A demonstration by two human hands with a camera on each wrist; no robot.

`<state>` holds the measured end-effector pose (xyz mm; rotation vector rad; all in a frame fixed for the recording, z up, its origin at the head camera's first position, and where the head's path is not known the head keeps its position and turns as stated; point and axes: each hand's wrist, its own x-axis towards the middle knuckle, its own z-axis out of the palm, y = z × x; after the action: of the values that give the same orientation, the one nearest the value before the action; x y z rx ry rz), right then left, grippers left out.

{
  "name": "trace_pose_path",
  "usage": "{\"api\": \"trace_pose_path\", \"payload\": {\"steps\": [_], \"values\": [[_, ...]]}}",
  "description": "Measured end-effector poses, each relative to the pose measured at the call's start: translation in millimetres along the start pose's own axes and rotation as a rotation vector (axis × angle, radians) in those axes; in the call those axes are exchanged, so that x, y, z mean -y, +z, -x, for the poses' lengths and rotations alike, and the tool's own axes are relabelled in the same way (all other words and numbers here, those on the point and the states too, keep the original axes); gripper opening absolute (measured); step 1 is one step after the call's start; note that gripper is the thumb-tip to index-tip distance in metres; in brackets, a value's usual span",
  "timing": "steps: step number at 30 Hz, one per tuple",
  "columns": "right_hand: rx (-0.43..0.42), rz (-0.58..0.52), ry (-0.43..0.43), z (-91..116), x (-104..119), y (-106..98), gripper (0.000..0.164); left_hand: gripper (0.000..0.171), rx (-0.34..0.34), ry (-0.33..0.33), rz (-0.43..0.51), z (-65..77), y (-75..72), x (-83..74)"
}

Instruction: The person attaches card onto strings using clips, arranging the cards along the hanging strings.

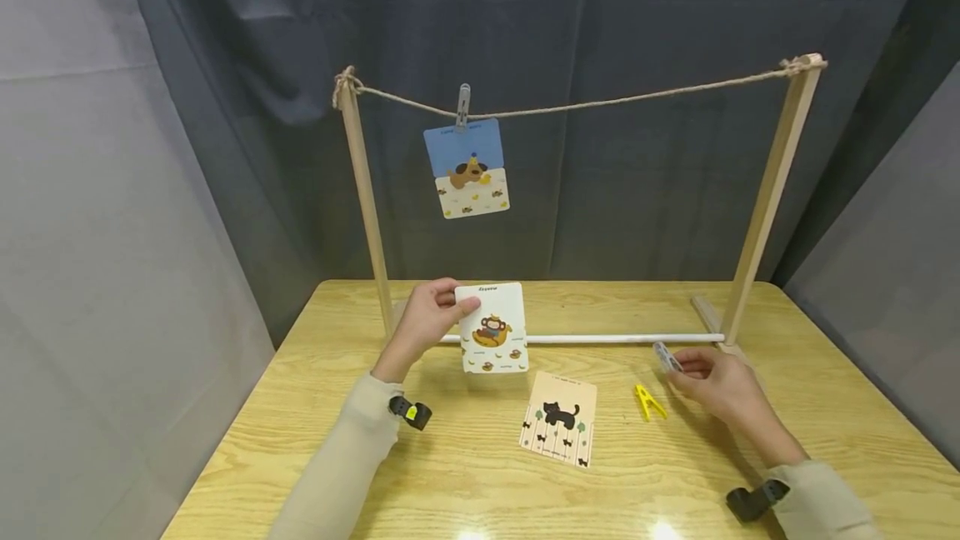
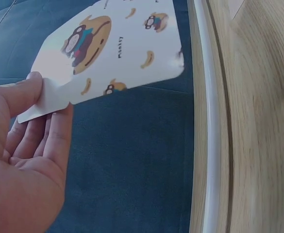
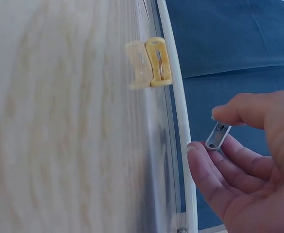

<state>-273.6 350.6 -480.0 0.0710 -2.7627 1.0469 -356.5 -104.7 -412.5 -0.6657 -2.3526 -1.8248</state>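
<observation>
Our left hand pinches the monkey card by its edge, above the desk; our right hand holds a gray clothespin between thumb and fingers (a yellow clothespin is nearby).

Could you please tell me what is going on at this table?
A person's left hand holds a monkey card above the table, while the right hand holds a gray clothespin. A dog card hangs from the rope by another clothespin. A cat card and a yellow clothespin are on the table.
</observation>
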Motion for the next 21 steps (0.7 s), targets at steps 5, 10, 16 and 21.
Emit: {"api": "trace_pose_path", "payload": {"steps": [5,10,16,21], "values": [[-0.011,-0.028,0.003,-1.9,0.6,0.7,0.038,0.022,-0.01,0.002,-0.012,3.4,1.1,0.5],[-0.013,-0.038,0.003,-3.2,1.4,-1.4,0.04,0.02,-0.001,0.043,0.006,1.9,3.0,-0.8],[-0.054,-0.046,-0.012,-5.1,5.1,-8.6,0.047,0.021,-0.01,0.09,0.015,-3.5,4.2,-11.5],[-0.099,-0.048,-0.03,-3.9,7.9,-17.8,0.045,0.031,0.001,0.107,-0.014,-9.1,6.1,-21.8]]}}
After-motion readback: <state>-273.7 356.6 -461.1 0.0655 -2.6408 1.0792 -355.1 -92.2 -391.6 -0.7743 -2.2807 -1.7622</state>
